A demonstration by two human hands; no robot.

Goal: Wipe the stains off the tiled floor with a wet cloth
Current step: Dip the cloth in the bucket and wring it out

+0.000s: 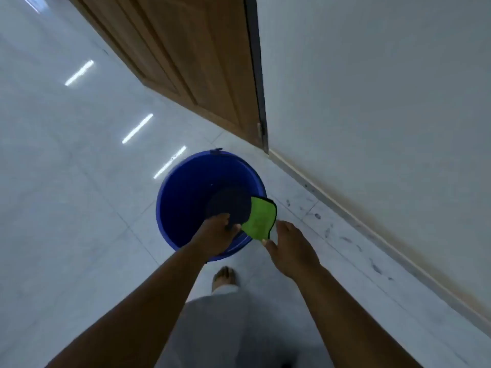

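Observation:
A green cloth [259, 220] with a dark edge hangs over the near right rim of a blue bucket [183, 197]. My left hand [216, 236] reaches over the bucket's near rim, its fingers closed on the cloth's left edge. My right hand [291, 248] is just right of the bucket, and its thumb and finger pinch the cloth's lower corner. Dark smudgy stains [317, 215] dot the pale floor tiles along the wall, to the right of the bucket, with more stains [376, 269] farther along toward me.
A white wall [385, 102] with a skirting board [345, 208] runs along the right. A brown wooden door [191, 62] stands behind the bucket. My bare foot [224, 277] is on the glossy tiled floor [66, 195] just before the bucket.

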